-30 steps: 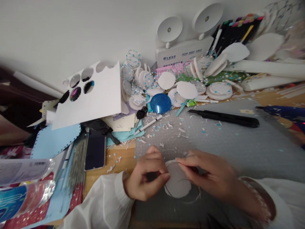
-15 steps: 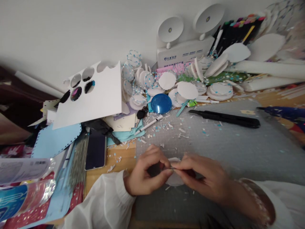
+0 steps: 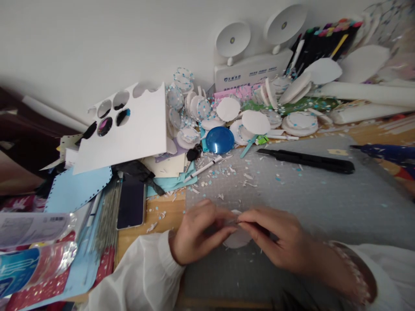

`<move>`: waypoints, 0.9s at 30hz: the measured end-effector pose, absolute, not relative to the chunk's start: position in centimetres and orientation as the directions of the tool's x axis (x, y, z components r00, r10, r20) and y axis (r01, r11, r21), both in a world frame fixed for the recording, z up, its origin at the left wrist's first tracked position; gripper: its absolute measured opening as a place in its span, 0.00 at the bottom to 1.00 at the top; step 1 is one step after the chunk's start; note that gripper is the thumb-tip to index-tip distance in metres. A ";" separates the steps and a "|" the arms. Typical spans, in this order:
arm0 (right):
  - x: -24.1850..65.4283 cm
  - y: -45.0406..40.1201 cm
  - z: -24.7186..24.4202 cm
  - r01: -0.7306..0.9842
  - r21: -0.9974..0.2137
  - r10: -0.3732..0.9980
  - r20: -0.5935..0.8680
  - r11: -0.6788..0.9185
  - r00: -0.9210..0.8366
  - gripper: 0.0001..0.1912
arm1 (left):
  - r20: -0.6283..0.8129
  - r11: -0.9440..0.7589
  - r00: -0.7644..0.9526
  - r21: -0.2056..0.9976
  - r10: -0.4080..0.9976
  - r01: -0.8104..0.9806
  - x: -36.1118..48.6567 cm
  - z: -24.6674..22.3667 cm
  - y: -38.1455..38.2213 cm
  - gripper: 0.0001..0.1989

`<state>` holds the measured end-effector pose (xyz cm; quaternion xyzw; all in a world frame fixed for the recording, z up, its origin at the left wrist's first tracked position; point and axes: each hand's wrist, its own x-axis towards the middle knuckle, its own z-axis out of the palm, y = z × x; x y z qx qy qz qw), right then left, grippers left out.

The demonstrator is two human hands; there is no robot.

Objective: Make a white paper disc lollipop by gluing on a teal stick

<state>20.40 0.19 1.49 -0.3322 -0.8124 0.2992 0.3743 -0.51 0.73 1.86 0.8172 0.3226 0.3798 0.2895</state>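
My left hand [image 3: 205, 231] and my right hand [image 3: 279, 237] meet low in the middle of the view, over a grey cutting mat [image 3: 311, 194]. Thumb and forefinger of the right hand are pinched together on something too small to make out. The left hand's thumb and forefinger reach toward that pinch, slightly blurred, with a narrow space between them. Beneath the fingertips lies a white paper disc [image 3: 238, 239], partly covered by both hands. Small white and blue paper scraps [image 3: 231, 169] are strewn on the mat just beyond the hands.
A black utility knife [image 3: 308, 160] lies on the mat at right. Behind it are a blue round lid [image 3: 219, 140] and several white discs [image 3: 256, 122]. At left are a phone [image 3: 131, 203], a white board with round holes [image 3: 139, 129] and plastic bottles [image 3: 39, 263].
My left thumb and forefinger have parted from their pinch and drawn slightly left, away from the right fingertips. The right hand stays pinched in nearly the same place.
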 end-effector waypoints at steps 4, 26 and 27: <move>20.3 0.1 1.4 0.336 -0.677 0.728 0.446 0.655 -0.520 0.08 | 0.582 -0.821 0.581 0.353 0.569 0.450 -0.5 2.2 0.7 0.09; 20.8 -0.4 0.7 0.461 -0.337 0.566 0.585 0.821 -0.581 0.14 | 0.186 -0.396 0.442 0.802 0.877 0.448 0.6 4.6 -0.8 0.09; 20.9 -0.4 0.6 0.454 -0.308 0.542 0.592 0.836 -0.597 0.15 | 0.127 -0.321 0.421 0.843 0.898 0.431 0.6 4.8 -0.8 0.10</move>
